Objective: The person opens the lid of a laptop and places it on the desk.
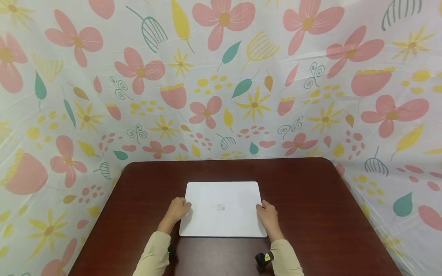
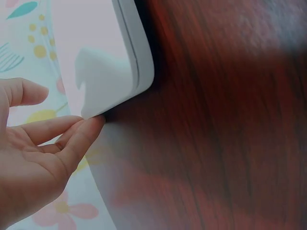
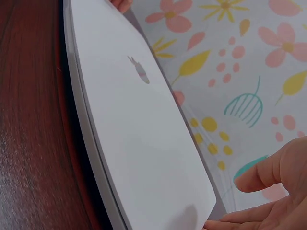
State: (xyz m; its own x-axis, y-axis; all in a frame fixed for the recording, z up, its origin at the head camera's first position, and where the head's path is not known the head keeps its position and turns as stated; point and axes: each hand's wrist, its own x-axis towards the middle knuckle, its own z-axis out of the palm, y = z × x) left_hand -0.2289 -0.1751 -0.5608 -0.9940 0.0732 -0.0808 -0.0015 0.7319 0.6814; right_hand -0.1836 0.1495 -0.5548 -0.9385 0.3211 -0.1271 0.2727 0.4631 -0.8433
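Note:
A closed silver laptop lies flat on the dark table, its lid logo up. My left hand is at the laptop's left side. In the left wrist view, the fingertips touch the laptop's edge near a corner, with the thumb raised apart from the lid. At the opposite side is my right hand. Its fingertips meet the far corner in the right wrist view, while the thumb stands away from the lid. Part of the right fingers is cut off by the frame.
The reddish-brown wooden table has rounded far corners. A floral-printed sheet hangs behind it and along both sides. Beside the right sleeve a small black device shows at the wrist.

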